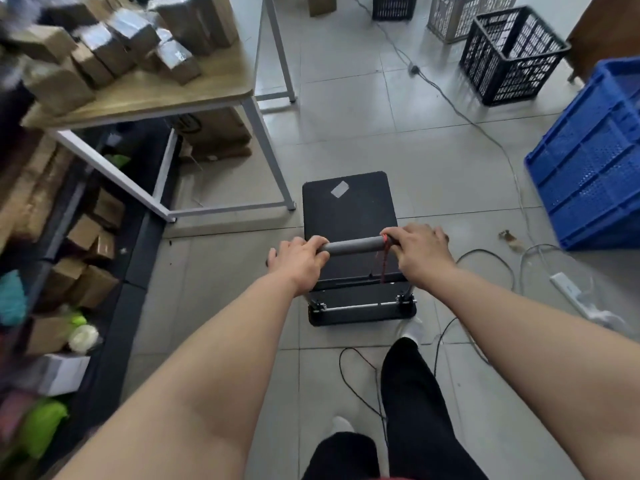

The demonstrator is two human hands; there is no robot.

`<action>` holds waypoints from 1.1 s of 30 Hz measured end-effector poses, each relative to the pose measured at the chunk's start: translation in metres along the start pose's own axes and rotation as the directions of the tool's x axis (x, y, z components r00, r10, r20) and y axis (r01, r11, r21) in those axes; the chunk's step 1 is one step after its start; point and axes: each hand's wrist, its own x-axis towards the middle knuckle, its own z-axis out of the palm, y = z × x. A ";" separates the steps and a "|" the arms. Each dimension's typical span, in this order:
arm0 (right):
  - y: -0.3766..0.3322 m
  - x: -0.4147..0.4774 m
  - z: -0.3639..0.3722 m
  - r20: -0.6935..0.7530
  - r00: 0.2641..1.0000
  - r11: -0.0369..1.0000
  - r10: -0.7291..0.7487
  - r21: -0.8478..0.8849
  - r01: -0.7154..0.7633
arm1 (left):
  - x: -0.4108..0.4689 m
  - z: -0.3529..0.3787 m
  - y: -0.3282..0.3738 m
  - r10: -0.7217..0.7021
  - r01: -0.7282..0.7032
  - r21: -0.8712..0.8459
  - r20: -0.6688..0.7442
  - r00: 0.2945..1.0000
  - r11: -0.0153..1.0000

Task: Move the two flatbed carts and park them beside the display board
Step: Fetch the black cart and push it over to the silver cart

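A black flatbed cart (349, 209) stands on the tiled floor in front of me, its deck bare except for a small white label. Its grey padded handle (351, 244) runs across at hand height. My left hand (299, 259) grips the handle's left end. My right hand (417, 252) grips the right end, where a red strap hangs down. A second cart and a display board are not in view.
A wooden table (194, 88) piled with parcels stands at left, its white legs close to the cart's front left corner. Blue crate (592, 157) at right, black crate (512, 57) beyond. Cables and a power strip (568, 289) lie on the floor at right. Shelves of boxes at far left.
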 end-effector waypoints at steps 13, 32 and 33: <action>-0.038 -0.075 0.028 0.222 0.962 0.987 -0.159 0.041 0.154 | -0.121 0.041 -0.047 -0.163 0.163 -0.044 0.003 0.987 0.986; -0.069 -0.089 0.046 0.389 0.724 0.783 -0.570 -0.011 0.622 | -0.236 0.106 -0.028 -0.622 0.598 -0.278 0.000 0.783 0.752; -0.074 -0.088 0.048 0.396 0.709 0.770 -0.584 -0.008 0.638 | -0.239 0.107 -0.031 -0.636 0.610 -0.283 0.003 0.772 0.740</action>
